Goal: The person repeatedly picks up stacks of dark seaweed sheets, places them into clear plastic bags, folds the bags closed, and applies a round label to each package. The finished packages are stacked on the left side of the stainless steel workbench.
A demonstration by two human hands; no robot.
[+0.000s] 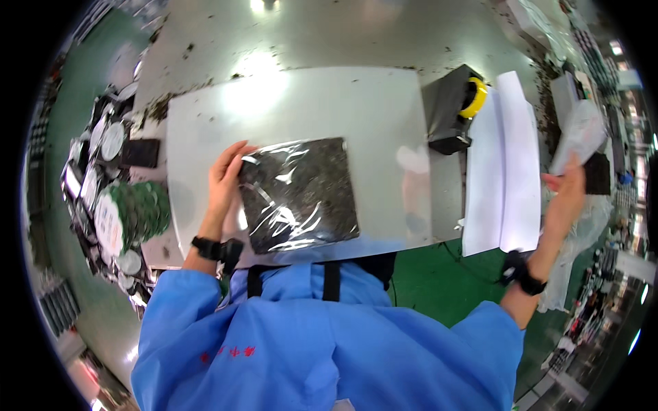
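Observation:
A clear plastic bag of dark square sheets that look like seaweed (305,198) lies on the white board, near its front edge. My left hand (225,171) grips the bag's upper left corner, thumb and fingers closed at the edge. Far to the right, my right hand (567,192) is stretched out past the board, its fingers at the lower end of a whitish translucent plastic bag (584,133). The fingers look pinched on that bag, though they are small and slightly blurred. Beside the right hand is a dark square piece (598,175).
Right of the white board (384,103) stand a black box (449,113) with a yellow tape roll (474,98) and folded white paper (504,171). At left are a green-and-white spool-like stack (130,216) and a small black block (142,153). Dark crumbs dot the metal table (343,34).

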